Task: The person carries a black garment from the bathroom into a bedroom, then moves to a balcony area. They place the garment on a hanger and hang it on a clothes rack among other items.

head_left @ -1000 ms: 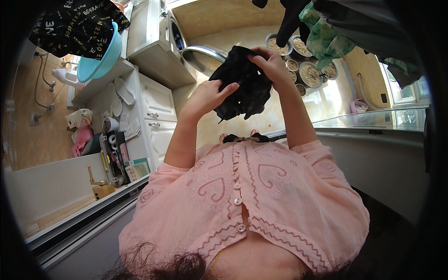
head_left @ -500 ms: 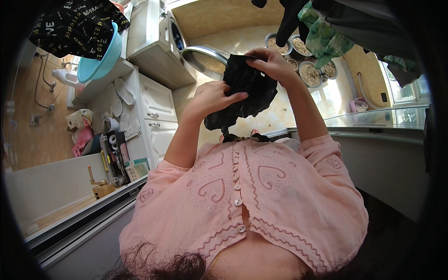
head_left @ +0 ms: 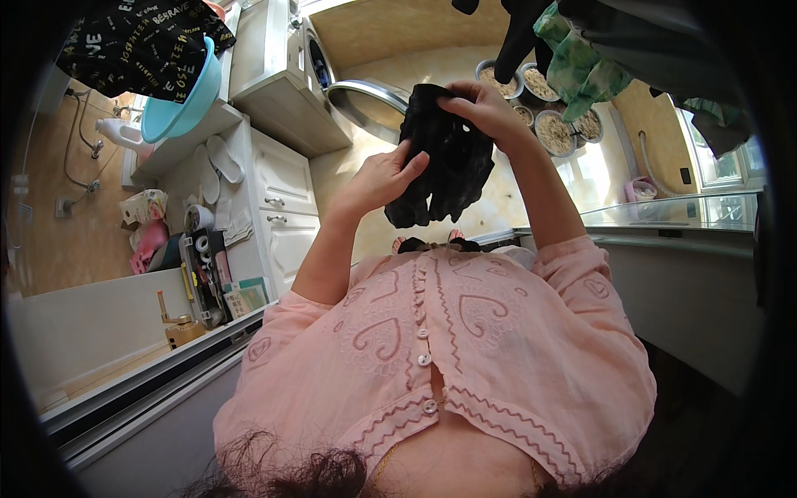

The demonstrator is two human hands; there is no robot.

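A thin black garment [head_left: 448, 170] hangs between my two hands over the floor, with a smooth band along its top and small see-through gaps lower down. My left hand [head_left: 386, 181] pinches its left side, thumb in front. On the upper right of the band, my right hand [head_left: 483, 112] grips with thumb and fingers. The garment's lower edge falls loose and uneven, and parts of the fingers behind it are hidden. Beyond it stands the round open door [head_left: 367, 108] of a front-loading washing machine.
On the left, a light-blue basin [head_left: 184, 116] holds a black printed cloth [head_left: 137, 46], near white slippers [head_left: 222, 158] and a white cabinet [head_left: 282, 178]. Several bowls of pale food [head_left: 554, 133] sit on the far floor. Clothes [head_left: 577, 70] hang at upper right above a glass-topped surface [head_left: 664, 212].
The black garment has turned more upright, its band now on top, and its lower left corner has drawn in. My left hand has shifted slightly right and down along it.
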